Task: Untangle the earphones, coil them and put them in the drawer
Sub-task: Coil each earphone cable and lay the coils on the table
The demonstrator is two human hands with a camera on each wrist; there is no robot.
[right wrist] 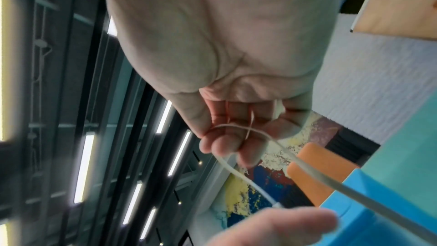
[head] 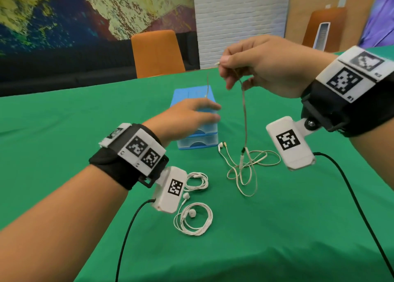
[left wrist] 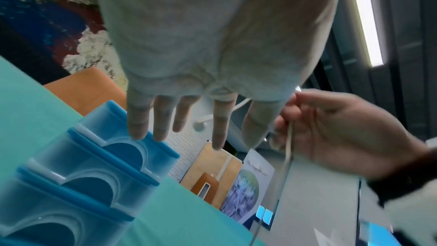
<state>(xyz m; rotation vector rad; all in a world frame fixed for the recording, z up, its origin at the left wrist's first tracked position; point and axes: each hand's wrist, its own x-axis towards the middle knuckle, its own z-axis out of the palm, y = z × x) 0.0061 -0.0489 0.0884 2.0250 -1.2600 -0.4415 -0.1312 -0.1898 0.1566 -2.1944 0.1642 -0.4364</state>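
Pinched between thumb and forefinger, the right hand point(head: 266, 66) holds one end of the tangled earphones point(head: 245, 121) raised above the table point(head: 64, 121). From that pinch the cord hangs almost straight down, so its long axis runs vertically to the loops and buds lying on the cloth just right of the drawer unit point(head: 197, 136). Another thin strand rises beside the left hand point(head: 187, 116), which hovers with fingers straight and spread over the drawers; whether it touches that strand I cannot tell. For stripping the knot downward, I judge the left hand nearer.

Only the head view shows the tangle on the cloth and two coiled white sets point(head: 194, 220) nearer the person. In the right wrist view the cord crosses itself at the fingertips point(right wrist: 220, 147).
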